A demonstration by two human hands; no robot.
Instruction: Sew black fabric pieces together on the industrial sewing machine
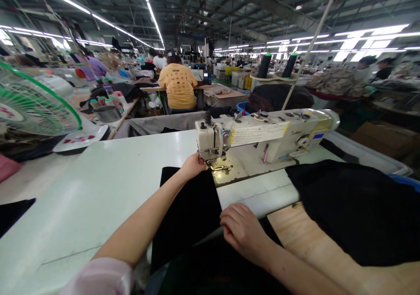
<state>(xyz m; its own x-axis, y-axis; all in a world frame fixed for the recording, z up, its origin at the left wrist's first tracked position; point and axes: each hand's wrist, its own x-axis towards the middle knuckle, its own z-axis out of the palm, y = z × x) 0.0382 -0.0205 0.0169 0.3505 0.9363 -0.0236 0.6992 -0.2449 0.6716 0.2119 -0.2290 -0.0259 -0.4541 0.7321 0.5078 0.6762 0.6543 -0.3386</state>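
Observation:
A strip of black fabric [188, 212] lies on the white sewing table [98, 190], running from the table's near edge up to the presser foot [219, 167] of a cream sewing machine [262, 137]. My left hand [193, 164] reaches to the far end of the strip, its fingers closed on the cloth right beside the needle. Resting near the front edge of the table, my right hand [241, 229] has its fingers curled down on the strip's right edge.
A heap of black cloth [354, 207] covers a wooden board [295, 229] at the right. A green-rimmed fan [33, 107] stands at the left. Two dark thread cones [277, 65] rise behind the machine. A person in a yellow shirt [179, 85] sits at a table ahead.

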